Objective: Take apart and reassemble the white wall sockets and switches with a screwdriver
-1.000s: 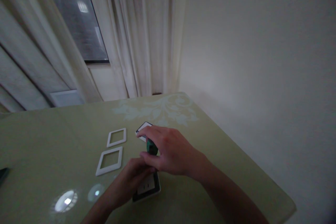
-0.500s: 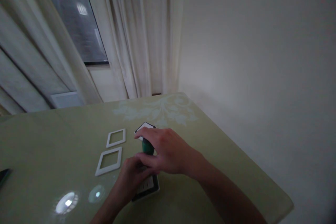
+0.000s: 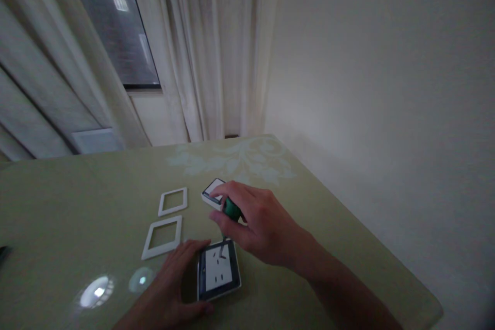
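Note:
My right hand [image 3: 258, 221] is closed round a green-handled screwdriver [image 3: 231, 210], whose thin tip points down onto the top edge of a white socket module [image 3: 217, 272] in a dark frame on the table. My left hand [image 3: 175, 281] rests at the socket's left side, thumb along its near edge and fingers at its far left corner, steadying it. A second white-and-dark module [image 3: 212, 194] lies just behind my right hand's fingers.
Two empty white square frames [image 3: 172, 201] [image 3: 162, 236] lie to the left on the pale green table [image 3: 77, 201]. A dark object [image 3: 3, 253] sits at the far left edge. Curtains, a window and a bare wall stand behind; the table's right edge runs diagonally.
My left hand slid off the socket's top to its left side, uncovering the white face. My right hand shifted slightly right and the screwdriver tip came down onto the socket.

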The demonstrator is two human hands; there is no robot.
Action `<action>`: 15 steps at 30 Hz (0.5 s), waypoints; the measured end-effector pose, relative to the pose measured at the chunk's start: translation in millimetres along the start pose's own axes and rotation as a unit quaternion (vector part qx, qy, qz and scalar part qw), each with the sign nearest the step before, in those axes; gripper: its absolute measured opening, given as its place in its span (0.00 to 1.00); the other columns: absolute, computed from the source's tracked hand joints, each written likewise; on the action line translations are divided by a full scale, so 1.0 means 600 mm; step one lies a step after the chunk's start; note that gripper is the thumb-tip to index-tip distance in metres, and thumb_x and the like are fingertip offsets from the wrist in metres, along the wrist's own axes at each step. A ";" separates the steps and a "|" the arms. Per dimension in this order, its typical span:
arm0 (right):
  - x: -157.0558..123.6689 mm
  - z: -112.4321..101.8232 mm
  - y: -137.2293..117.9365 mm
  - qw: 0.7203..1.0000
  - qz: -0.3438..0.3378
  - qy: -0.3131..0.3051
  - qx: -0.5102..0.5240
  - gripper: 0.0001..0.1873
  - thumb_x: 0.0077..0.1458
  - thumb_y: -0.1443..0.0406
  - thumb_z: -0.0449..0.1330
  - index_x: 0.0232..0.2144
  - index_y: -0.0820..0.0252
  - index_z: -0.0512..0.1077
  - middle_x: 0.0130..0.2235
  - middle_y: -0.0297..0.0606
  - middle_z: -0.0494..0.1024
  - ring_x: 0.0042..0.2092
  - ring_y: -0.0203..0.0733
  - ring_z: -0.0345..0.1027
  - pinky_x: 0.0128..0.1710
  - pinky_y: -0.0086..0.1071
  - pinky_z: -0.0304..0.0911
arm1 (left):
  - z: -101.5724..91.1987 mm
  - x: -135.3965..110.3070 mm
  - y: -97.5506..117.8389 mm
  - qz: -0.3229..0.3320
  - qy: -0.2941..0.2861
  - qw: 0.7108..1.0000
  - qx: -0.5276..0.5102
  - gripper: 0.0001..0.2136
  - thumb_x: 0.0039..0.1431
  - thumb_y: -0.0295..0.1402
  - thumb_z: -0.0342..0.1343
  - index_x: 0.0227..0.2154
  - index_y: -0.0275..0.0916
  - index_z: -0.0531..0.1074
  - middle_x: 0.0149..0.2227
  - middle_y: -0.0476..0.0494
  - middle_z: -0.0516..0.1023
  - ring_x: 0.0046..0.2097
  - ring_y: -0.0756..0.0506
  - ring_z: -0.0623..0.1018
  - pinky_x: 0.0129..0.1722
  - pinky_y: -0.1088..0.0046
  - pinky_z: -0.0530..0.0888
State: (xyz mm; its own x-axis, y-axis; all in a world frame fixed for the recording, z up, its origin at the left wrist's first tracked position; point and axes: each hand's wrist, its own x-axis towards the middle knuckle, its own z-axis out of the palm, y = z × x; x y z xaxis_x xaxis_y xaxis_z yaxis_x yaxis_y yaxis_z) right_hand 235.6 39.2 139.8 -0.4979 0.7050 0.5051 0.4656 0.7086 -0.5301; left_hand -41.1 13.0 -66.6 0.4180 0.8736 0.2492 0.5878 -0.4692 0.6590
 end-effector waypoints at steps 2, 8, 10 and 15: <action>0.000 0.011 -0.001 1.000 -0.006 -0.009 -0.005 0.17 0.70 0.62 0.63 0.57 0.59 0.72 0.53 0.42 0.84 0.51 0.45 0.80 0.53 0.35 0.70 | 0.006 0.001 0.007 0.012 0.011 1.000 -0.012 0.46 0.44 0.38 0.76 0.68 0.56 0.67 0.64 0.39 0.78 0.61 0.25 0.79 0.58 0.45 0.80; -0.002 0.019 -0.005 0.999 -0.007 -0.017 -0.033 0.17 0.69 0.63 0.64 0.57 0.62 0.72 0.53 0.45 0.84 0.51 0.47 0.80 0.52 0.37 0.71 | 0.007 0.012 0.041 0.026 0.016 0.999 -0.015 0.46 0.43 0.36 0.75 0.68 0.56 0.66 0.64 0.39 0.77 0.61 0.25 0.78 0.57 0.45 0.80; -0.003 0.015 -0.007 0.999 -0.011 -0.012 -0.032 0.16 0.69 0.63 0.64 0.56 0.62 0.73 0.51 0.44 0.84 0.48 0.45 0.80 0.50 0.35 0.71 | 0.005 0.012 0.045 0.024 0.014 1.000 -0.011 0.46 0.44 0.37 0.76 0.68 0.56 0.66 0.64 0.38 0.77 0.61 0.25 0.78 0.58 0.45 0.80; -0.007 0.007 -0.009 0.999 -0.029 0.016 -0.024 0.15 0.70 0.63 0.63 0.56 0.61 0.72 0.49 0.41 0.84 0.46 0.40 0.78 0.50 0.32 0.70 | -0.006 0.013 0.060 0.023 0.000 1.000 -0.012 0.47 0.47 0.43 0.78 0.69 0.56 0.63 0.65 0.38 0.76 0.63 0.25 0.76 0.60 0.44 0.79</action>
State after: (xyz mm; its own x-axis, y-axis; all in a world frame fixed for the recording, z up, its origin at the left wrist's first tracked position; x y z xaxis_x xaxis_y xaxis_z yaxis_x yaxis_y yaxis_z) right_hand 231.8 32.3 137.5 -0.5012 0.6632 0.5559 0.4721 0.7479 -0.4666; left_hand -19.1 3.4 -38.0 0.4440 0.8510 0.2806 0.5516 -0.5063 0.6628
